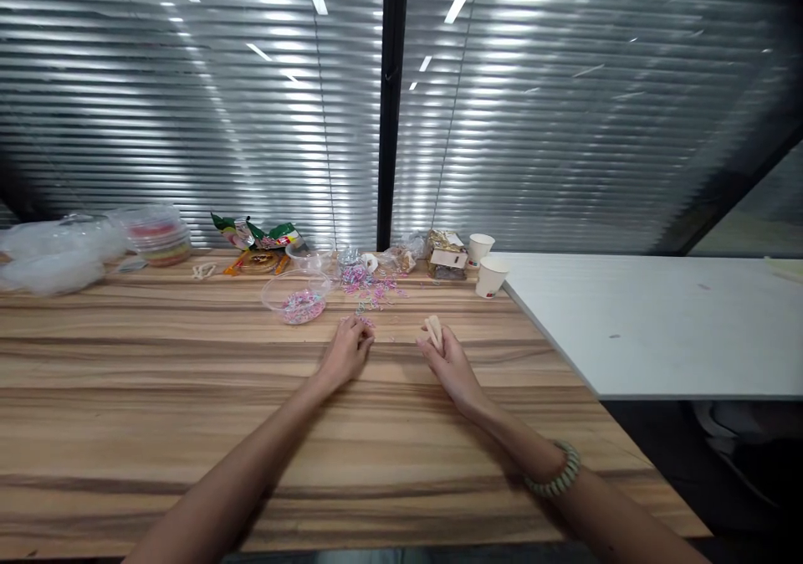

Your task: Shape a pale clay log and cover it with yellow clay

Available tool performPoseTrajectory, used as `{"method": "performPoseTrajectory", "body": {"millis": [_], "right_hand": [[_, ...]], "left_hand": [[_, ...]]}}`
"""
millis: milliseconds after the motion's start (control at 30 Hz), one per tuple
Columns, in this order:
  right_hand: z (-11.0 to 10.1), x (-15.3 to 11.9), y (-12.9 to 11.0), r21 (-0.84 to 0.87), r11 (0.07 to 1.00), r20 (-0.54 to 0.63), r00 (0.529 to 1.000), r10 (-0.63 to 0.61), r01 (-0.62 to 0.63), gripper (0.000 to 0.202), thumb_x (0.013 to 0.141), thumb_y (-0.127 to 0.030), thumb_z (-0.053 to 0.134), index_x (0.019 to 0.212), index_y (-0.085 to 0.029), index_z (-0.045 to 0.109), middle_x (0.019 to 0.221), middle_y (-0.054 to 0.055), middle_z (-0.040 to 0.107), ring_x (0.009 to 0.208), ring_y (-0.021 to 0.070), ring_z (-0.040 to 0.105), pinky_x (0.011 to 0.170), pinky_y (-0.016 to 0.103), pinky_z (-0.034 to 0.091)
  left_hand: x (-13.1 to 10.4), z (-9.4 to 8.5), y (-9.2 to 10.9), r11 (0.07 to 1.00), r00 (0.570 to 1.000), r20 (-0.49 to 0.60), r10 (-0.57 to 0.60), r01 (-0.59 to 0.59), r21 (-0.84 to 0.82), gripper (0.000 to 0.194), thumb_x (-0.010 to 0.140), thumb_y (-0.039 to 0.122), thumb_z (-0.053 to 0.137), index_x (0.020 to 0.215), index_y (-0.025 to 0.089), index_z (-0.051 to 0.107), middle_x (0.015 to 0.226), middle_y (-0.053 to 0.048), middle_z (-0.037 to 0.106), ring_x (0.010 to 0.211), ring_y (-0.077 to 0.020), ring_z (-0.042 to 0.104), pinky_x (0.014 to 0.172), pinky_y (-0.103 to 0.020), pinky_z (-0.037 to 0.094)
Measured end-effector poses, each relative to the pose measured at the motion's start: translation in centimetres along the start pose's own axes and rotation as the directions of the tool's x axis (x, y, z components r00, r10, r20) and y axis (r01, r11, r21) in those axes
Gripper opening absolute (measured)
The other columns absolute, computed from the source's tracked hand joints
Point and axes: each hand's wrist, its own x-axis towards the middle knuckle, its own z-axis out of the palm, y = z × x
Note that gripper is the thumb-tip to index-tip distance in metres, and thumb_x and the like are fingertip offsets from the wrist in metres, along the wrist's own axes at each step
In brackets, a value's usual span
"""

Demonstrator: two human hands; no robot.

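Note:
Both my arms stretch out over a wooden table (156,397). My left hand (347,352) rests on the wood with its fingers pinched together at the near edge of a scatter of small pink and pastel pieces (371,287); what it pinches is too small to tell. My right hand (447,362) is closed around a small pale beige piece (433,330) that sticks up from its fingers. A clear plastic bowl (296,295) holding more pastel pieces stands just beyond my left hand.
Two white paper cups (486,266) stand at the table's far right corner beside a small box (447,256). Snack packets (260,238), a second clear bowl (311,254), stacked lidded tubs (155,235) and plastic bags (53,254) line the back. A white table (658,321) adjoins on the right.

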Motion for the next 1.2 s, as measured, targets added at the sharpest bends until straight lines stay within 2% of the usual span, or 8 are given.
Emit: {"method": "performPoseTrajectory", "body": {"millis": [100, 233, 367, 467, 800, 1000, 1200], "right_hand": [[0.0, 0.1, 0.0, -0.06, 0.998, 0.006, 1.0, 0.028, -0.027, 0.028, 0.074, -0.033, 0.054, 0.095, -0.016, 0.047, 0.069, 0.0, 0.05, 0.058, 0.0114, 0.045, 0.053, 0.022, 0.037], [0.0, 0.0, -0.6, -0.11, 0.994, 0.128, 0.992, 0.017, -0.003, 0.023, 0.072, -0.027, 0.055, 0.092, -0.015, 0.051, 0.067, -0.001, 0.051, 0.058, 0.0119, 0.046, 0.055, 0.023, 0.037], [0.0, -0.2, -1.3, -0.074, 0.995, 0.198, 0.979, -0.053, 0.069, 0.021, 0.074, -0.031, 0.055, 0.088, -0.015, 0.055, 0.078, 0.002, 0.056, 0.073, 0.015, 0.05, 0.064, 0.024, 0.039], [-0.1, -0.2, -1.5, -0.065, 0.994, 0.235, 0.969, -0.072, 0.089, 0.02, 0.077, -0.034, 0.053, 0.081, -0.015, 0.057, 0.077, 0.002, 0.057, 0.073, 0.0152, 0.051, 0.066, 0.024, 0.039], [0.2, -0.3, -1.2, -0.001, 0.999, 0.254, 0.966, -0.036, 0.038, 0.021, 0.076, -0.035, 0.054, 0.082, -0.015, 0.056, 0.078, 0.002, 0.057, 0.075, 0.0155, 0.051, 0.067, 0.025, 0.039], [0.3, -0.2, -0.8, 0.026, 1.0, 0.194, 0.981, -0.022, 0.017, 0.016, 0.078, -0.032, 0.051, 0.078, -0.016, 0.053, 0.073, 0.001, 0.053, 0.071, 0.0143, 0.048, 0.066, 0.024, 0.037], [0.4, -0.1, -0.5, 0.015, 1.0, 0.174, 0.985, -0.008, 0.006, 0.015, 0.076, -0.03, 0.05, 0.078, -0.016, 0.053, 0.072, 0.0, 0.053, 0.069, 0.0144, 0.047, 0.066, 0.025, 0.037]], "left_hand": [[-0.1, 0.3, 0.6, 0.996, 0.999, 0.043, -0.012, 0.016, -0.088, 0.007, 0.072, 0.02, 0.055, 0.065, 0.019, 0.056, 0.073, -0.004, 0.054, 0.074, -0.0182, 0.047, 0.073, -0.029, 0.034], [-0.4, 1.2, 2.0, 0.964, 0.984, 0.158, -0.085, 0.121, -0.237, 0.014, 0.078, 0.028, 0.048, 0.07, 0.017, 0.052, 0.071, -0.002, 0.053, 0.07, -0.0156, 0.047, 0.066, -0.026, 0.036], [-0.9, 1.8, 3.4, 0.923, 0.961, 0.267, -0.067, 0.161, -0.35, 0.017, 0.081, 0.029, 0.043, 0.074, 0.015, 0.048, 0.073, -0.001, 0.051, 0.07, -0.0132, 0.045, 0.067, -0.024, 0.037], [-1.2, 2.0, 3.9, 0.916, 0.947, 0.319, -0.04, 0.162, -0.367, 0.017, 0.082, 0.03, 0.042, 0.075, 0.015, 0.047, 0.072, 0.0, 0.048, 0.069, -0.0122, 0.043, 0.067, -0.024, 0.037], [-1.6, 2.0, 4.0, 0.904, 0.946, 0.324, 0.011, 0.129, -0.407, 0.021, 0.084, 0.035, 0.035, 0.076, 0.016, 0.041, 0.073, 0.0, 0.043, 0.069, -0.0119, 0.038, 0.068, -0.024, 0.035], [-1.8, 1.9, 4.5, 0.878, 0.933, 0.352, 0.076, 0.105, -0.467, 0.023, 0.086, 0.037, 0.032, 0.077, 0.017, 0.04, 0.074, 0.001, 0.042, 0.07, -0.0111, 0.038, 0.068, -0.023, 0.034], [-1.7, 1.7, 5.2, 0.874, 0.927, 0.374, 0.045, 0.145, -0.464, 0.019, 0.082, 0.034, 0.042, 0.078, 0.016, 0.044, 0.071, 0.001, 0.043, 0.066, -0.0102, 0.038, 0.062, -0.022, 0.032]]}}
